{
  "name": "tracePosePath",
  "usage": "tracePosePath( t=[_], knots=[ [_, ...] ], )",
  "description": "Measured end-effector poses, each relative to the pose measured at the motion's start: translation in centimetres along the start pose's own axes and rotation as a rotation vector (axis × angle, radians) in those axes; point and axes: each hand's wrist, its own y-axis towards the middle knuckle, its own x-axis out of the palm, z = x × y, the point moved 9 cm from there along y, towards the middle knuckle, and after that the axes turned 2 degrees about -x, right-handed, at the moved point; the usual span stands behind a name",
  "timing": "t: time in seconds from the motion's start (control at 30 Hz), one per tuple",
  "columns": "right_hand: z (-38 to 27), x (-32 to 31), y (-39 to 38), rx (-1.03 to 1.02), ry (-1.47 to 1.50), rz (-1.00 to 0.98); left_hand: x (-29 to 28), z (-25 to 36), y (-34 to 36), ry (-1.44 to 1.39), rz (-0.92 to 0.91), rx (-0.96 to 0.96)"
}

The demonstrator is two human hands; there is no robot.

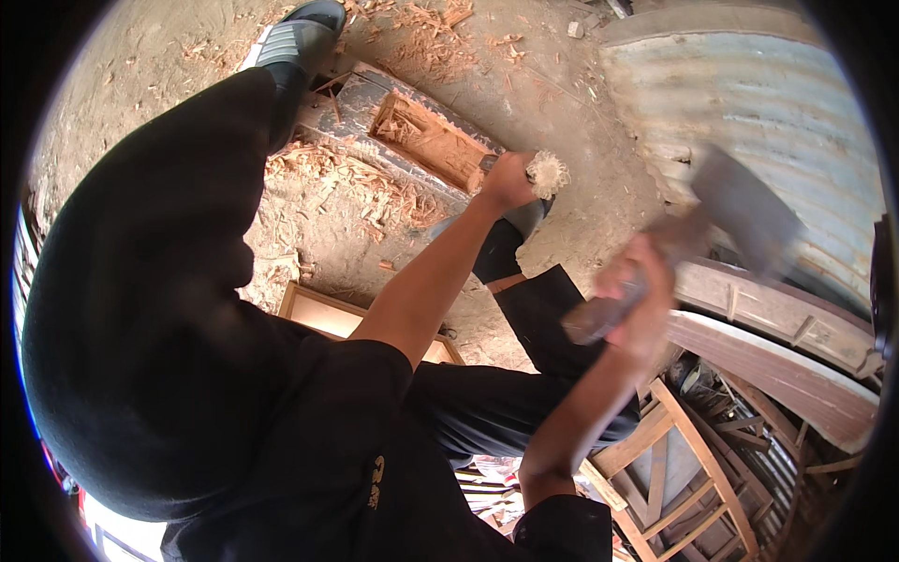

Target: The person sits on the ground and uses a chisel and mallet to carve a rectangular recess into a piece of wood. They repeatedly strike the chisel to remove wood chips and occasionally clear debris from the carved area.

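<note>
My left hand (509, 181) is closed round a chisel, whose frayed, pale handle end (548, 175) sticks out above the fist. Its blade is mostly hidden and meets the near right end of a long recess (435, 140) cut into a weathered grey timber (361, 105). Orange-brown wood shows inside the recess, with shavings lying in it. Raised at the right, my right hand (641, 286) grips a hammer with a broad dark head (746, 211); both are smeared by motion. The hammer head is well apart from the chisel.
Wood chips (361, 192) litter the dirt ground round the timber. One sandalled foot (298, 42) is by its far end, the other (529, 217) by its near end. Corrugated metal sheeting (740, 94), planks (777, 365) and a wooden frame (688, 459) lie to the right.
</note>
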Motion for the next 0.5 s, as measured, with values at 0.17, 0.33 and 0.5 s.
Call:
tracePosePath(
  t=[0.17,0.33,0.5],
  knots=[
    [-8.1,-0.8,-0.2,-0.391,0.291,0.048,0.4,-0.7,0.1,-0.001,-0.021,-0.036],
    [14.2,0.0,1.1,0.313,-0.248,-0.053,0.7,0.1,0.3,-0.012,-0.030,-0.029],
    [8.0,0.7,-0.3,0.265,0.026,-0.083,0.2,0.9,0.3,0.011,-0.045,-0.046]
  ],
)
